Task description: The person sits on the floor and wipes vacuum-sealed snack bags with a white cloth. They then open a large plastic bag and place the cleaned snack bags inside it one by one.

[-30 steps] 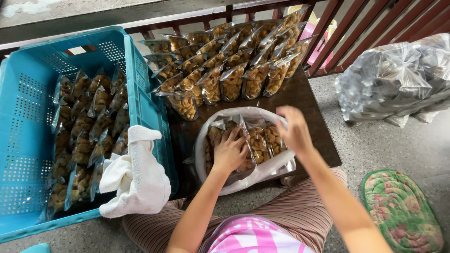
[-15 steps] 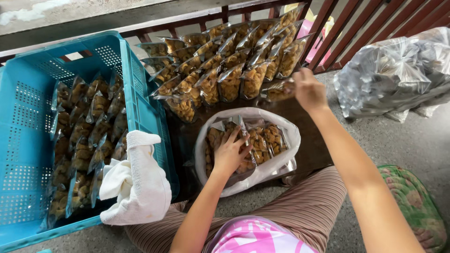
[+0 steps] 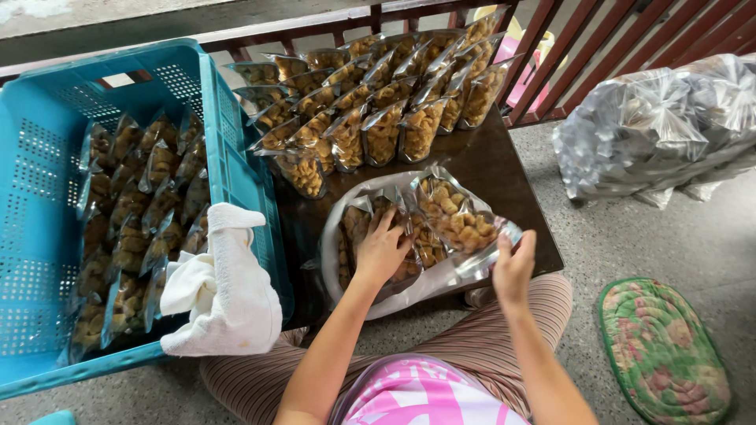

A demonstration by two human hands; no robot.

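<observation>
A white round tray (image 3: 328,264) on the dark table holds several clear packets of brown fried snacks. My left hand (image 3: 383,250) lies on top of the packets in the tray's middle, fingers spread and pressing down. My right hand (image 3: 513,267) is at the tray's right edge. Its thumb and fingers pinch the sealed end of one snack packet (image 3: 459,223), which lies tilted across the others. Behind the tray, rows of filled packets (image 3: 378,102) stand leaning against each other.
A blue plastic crate (image 3: 39,181) at the left holds more packets, and a white cloth (image 3: 228,295) is draped over its near wall. A red railing (image 3: 567,39) runs behind the dark table (image 3: 504,169). A large bag of clear bags (image 3: 661,126) and a floral mat (image 3: 661,354) lie on the floor at the right.
My right hand has come back from the standing rows at the back to the tray's right edge and has taken hold of a packet. My left hand stayed on the tray.
</observation>
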